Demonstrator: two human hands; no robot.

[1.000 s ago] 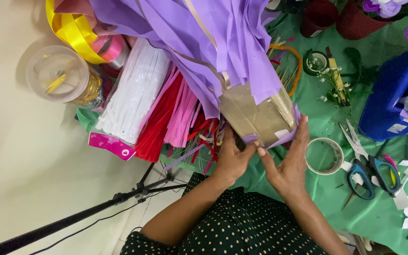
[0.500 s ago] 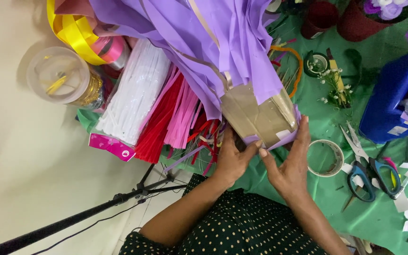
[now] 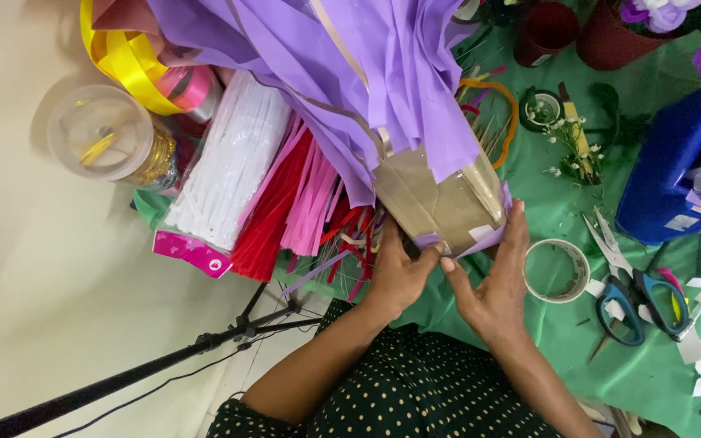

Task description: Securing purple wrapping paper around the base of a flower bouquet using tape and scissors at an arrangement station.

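Note:
A bunch of long purple paper strips [image 3: 350, 89] fans out from a base wrapped in brown paper and clear tape [image 3: 436, 199]. My left hand [image 3: 395, 276] grips the lower left corner of that wrapped base. My right hand [image 3: 492, 284] holds its lower right side, with the fingers up along the edge and the thumb pressing the bottom corner. Both hands keep the bundle just above the green table cover [image 3: 578, 357].
A roll of clear tape [image 3: 556, 270] lies right of my right hand, with blue-handled scissors [image 3: 622, 300] beyond it. White, red and pink stick bundles [image 3: 261, 186] lie left. A lidded plastic tub [image 3: 99, 134], yellow ribbon [image 3: 119, 61], a blue box [image 3: 675, 170] and a black stand [image 3: 123, 381] surround the spot.
The hands and bundle stay almost in the same place; my right thumb has shifted slightly along the bottom corner of the wrapped base.

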